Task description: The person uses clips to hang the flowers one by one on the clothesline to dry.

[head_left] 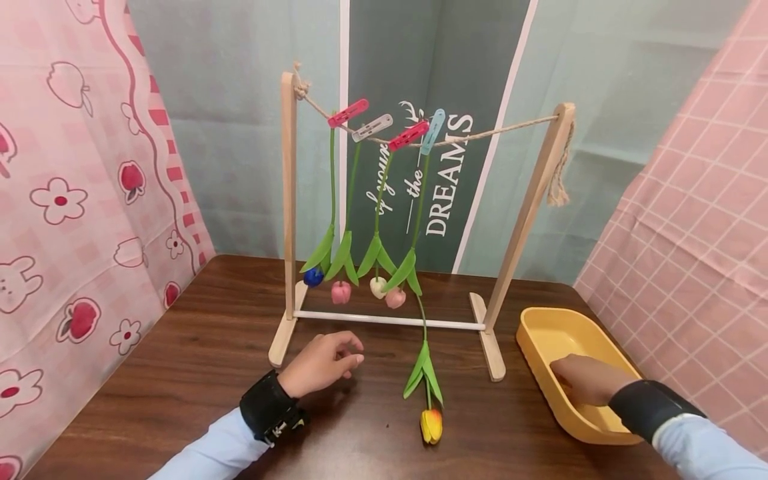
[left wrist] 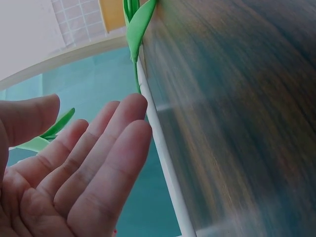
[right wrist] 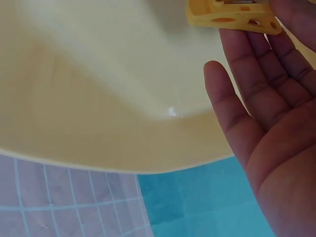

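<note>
My right hand [head_left: 588, 379] is down inside the yellow basin [head_left: 543, 383]. In the right wrist view it pinches a yellow clothespin [right wrist: 232, 19] between thumb and fingers, over the basin floor. Above the table, in front of the stand, my left hand [head_left: 324, 363] holds nothing, its fingers loosely bent. A yellow-orange tulip [head_left: 431, 427] lies on the table right of the left hand, its stem reaching across the stand's white bar [head_left: 384, 321]. Upside down from the rope [head_left: 504, 131] hang several tulips, among them a blue tulip [head_left: 313, 277] and a pink tulip [head_left: 341, 292].
Pink, white, red and light-blue clothespins, such as the blue clothespin [head_left: 433, 132], grip the stems on the left half of the rope. Wooden posts, like the right post [head_left: 528, 210], rise at both ends. Printed cloths hang behind and beside the brown table [head_left: 360, 427].
</note>
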Demonstrator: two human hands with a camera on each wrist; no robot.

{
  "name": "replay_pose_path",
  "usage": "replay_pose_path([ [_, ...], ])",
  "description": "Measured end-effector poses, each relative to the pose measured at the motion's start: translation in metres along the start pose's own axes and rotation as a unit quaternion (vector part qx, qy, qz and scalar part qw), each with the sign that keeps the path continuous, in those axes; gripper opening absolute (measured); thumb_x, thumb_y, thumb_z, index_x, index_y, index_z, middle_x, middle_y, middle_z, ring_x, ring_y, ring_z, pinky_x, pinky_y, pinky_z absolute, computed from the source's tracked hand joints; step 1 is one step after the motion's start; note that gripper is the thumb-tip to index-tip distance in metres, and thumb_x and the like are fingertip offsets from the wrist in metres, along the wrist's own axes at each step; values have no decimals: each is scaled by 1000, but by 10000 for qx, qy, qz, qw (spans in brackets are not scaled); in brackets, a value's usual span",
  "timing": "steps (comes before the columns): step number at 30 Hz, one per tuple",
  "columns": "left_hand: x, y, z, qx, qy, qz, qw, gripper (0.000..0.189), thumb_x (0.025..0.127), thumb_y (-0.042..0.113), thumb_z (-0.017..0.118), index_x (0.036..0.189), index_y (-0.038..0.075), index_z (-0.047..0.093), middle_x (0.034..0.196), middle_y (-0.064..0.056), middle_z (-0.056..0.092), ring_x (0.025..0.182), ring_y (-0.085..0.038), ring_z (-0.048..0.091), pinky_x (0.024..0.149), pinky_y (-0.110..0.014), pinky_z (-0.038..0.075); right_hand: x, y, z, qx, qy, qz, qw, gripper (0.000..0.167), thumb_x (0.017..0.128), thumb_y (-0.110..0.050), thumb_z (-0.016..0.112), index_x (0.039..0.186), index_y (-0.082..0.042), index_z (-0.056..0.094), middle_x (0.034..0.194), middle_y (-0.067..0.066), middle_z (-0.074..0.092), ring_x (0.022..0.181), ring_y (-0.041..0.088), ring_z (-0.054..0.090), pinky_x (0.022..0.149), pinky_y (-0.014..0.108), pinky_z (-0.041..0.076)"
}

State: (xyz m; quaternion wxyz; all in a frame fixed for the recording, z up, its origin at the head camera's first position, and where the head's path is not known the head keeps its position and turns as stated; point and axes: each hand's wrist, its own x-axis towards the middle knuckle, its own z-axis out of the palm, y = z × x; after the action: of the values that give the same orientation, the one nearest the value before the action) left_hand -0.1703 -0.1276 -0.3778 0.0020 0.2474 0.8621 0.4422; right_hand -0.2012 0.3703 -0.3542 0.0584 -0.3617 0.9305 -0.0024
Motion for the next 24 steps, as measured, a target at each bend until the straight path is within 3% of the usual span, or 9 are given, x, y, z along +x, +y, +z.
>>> replay_pose_path([
  [5,0,0,-1,11,4,-33,10000,14,94,14,65,102,3,64,75,-6,69,64,-20,66,53,-27,46,-1,0,-13,240,162,108,9995,41,55,3,82,70,-17,49,64,-14,36,57,3,33,53,24,29],
  [10,1,0,-2,-16,-13,-57,10000,15,95,15,64,102,1,64,76,-7,69,64,-21,66,53,-27,46,2,-2,-34,393,334,351,9981,37,62,-1,85,73,-14,52,66,-11,39,60,4,36,55,25,32],
  [16,3,2,-1,2,-11,-47,10000,14,95,15,64,101,4,65,74,-6,68,64,-20,66,53,-27,45,7,-9,-57,403,580,927,9932,28,70,-7,84,85,-6,60,72,-7,48,63,6,45,58,29,42],
  [24,13,5,2,-14,90,1,10000,8,95,15,64,99,8,65,76,-4,68,66,-20,67,56,-27,47,17,-21,-76,299,1168,962,9880,32,70,-11,86,87,-1,62,73,-5,53,65,11,48,59,32,45],
])
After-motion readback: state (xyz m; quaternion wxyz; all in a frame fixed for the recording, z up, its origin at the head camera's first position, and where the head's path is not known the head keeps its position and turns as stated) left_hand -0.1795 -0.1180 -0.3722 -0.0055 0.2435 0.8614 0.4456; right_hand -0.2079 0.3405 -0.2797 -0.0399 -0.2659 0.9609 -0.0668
